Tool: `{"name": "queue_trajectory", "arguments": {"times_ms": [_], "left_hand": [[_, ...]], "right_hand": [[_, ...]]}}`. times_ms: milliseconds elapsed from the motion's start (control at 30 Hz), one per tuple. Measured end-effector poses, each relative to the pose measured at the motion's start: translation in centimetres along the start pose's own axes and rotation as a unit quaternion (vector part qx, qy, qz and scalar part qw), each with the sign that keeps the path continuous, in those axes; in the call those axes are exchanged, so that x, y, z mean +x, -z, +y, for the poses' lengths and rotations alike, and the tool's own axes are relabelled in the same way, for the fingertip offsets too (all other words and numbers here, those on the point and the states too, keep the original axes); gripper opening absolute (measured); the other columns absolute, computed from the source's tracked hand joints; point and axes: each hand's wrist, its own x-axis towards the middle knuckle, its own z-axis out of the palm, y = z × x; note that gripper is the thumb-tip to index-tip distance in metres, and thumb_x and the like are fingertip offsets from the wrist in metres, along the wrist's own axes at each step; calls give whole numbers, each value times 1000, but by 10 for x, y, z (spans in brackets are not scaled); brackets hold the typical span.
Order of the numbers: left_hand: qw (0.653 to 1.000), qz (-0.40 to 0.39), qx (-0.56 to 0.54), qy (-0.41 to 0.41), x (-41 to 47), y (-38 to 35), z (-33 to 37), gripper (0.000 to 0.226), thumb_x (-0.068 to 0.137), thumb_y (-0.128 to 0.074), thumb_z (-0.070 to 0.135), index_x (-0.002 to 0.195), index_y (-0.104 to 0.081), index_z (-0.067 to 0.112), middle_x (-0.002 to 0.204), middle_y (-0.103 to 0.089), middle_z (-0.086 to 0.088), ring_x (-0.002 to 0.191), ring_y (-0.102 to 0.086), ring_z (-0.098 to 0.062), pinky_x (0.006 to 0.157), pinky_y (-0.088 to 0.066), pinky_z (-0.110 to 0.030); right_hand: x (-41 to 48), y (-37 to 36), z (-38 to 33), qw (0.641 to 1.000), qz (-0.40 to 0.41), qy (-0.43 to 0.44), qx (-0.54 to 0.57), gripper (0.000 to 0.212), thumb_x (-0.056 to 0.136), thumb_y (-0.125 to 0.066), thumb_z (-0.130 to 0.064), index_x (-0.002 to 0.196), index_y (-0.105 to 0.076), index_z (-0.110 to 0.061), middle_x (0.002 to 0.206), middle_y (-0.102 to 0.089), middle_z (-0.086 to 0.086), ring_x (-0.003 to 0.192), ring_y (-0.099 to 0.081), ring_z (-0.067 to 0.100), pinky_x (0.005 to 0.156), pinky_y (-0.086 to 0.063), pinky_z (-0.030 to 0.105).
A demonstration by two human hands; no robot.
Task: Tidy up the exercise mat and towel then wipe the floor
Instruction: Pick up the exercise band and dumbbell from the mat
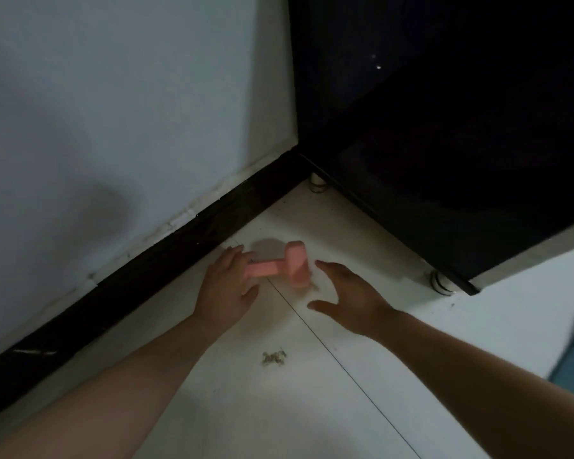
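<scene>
White tiled floor (one dark grout line) carries a small debris clump.

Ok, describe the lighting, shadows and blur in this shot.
Head view: dim, bluish light overall; the cabinet is near-black with little detail; a broad soft shadow falls on the wall at left; the dumbbell is motion-blurred at its right end and throws a faint shadow on the floor behind it.
</scene>
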Motion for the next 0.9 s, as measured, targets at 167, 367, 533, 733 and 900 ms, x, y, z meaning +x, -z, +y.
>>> {"name": "queue_trajectory", "arguments": {"times_ms": [167, 367, 533, 733, 900], "left_hand": [[997, -54, -36, -47, 2, -6, 57, 51, 78, -68, 9, 126, -50, 11, 126, -53, -7, 113, -51, -22, 92, -32, -17], [975, -150, 22, -160, -6, -19, 153, 48, 90, -51, 20, 136, -40, 25, 140, -41, 8, 125, -42, -11, 99, -32, -18], [954, -193, 34, -225, -13, -34, 225, 46, 91, -53, 26, 135, -41, 26, 141, -41, 6, 128, -41, -13, 106, -32, -24], [945, -191, 13, -265, -18, -54, 304, 42, 89, -57, 23, 130, -48, 24, 134, -48, 7, 121, -47, -11, 95, -34, -18], [923, -232, 94, -293, 0, -59, 364, 44, 91, -54, 28, 133, -43, 25, 136, -46, 6, 119, -49, -14, 97, -38, -24]], "right_hand": [[-56, 38, 20, 998, -14, -36, -51, 68, 87, -57, -48, 143, -27, -25, 147, -34, -5, 130, -38, 14, 104, -29, 23], [-124, 82, 53, 994, 17, -48, -97, 57, 87, -57, -47, 136, -41, -22, 141, -43, 0, 126, -44, 18, 103, -34, 27], [-187, 112, 98, 991, 68, -83, -86, 54, 85, -58, -49, 131, -46, -21, 135, -48, 0, 118, -49, 20, 100, -39, 30], [-242, 147, 145, 981, 130, -136, -53, 55, 86, -59, -47, 130, -47, -17, 131, -50, 4, 114, -51, 23, 97, -41, 33], [-277, 161, 184, 964, 195, -179, -5, 54, 84, -61, -47, 128, -50, -16, 131, -52, 4, 117, -50, 23, 98, -41, 33]]}}
